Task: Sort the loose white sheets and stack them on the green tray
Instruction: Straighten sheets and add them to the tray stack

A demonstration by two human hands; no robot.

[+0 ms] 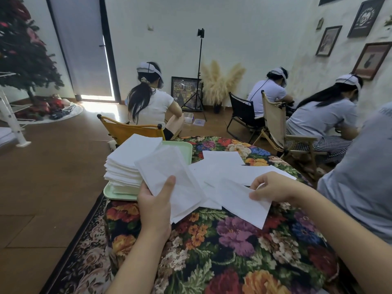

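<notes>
The left hand [156, 200] is gripping a small bundle of thin white paper sheets [169, 177], thumb on top, probably squaring them for the tall white stack [129, 160] on the pale green plastic tray [118, 193] at ten o'clock. The right hand [273, 187] is pinching a loose white sheet [239, 200] from the scatter at one o'clock

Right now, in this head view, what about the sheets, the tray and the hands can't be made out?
- Green tray: mostly covered by the stacked sheets; its near-right part is hidden by the sheets in the left hand.
- Held sheets: their count is unclear, since the edges overlap.
- Loose sheets: white on white, so there are no countable borders.
- Right hand: its fingertips hide behind one sheet.
</notes>
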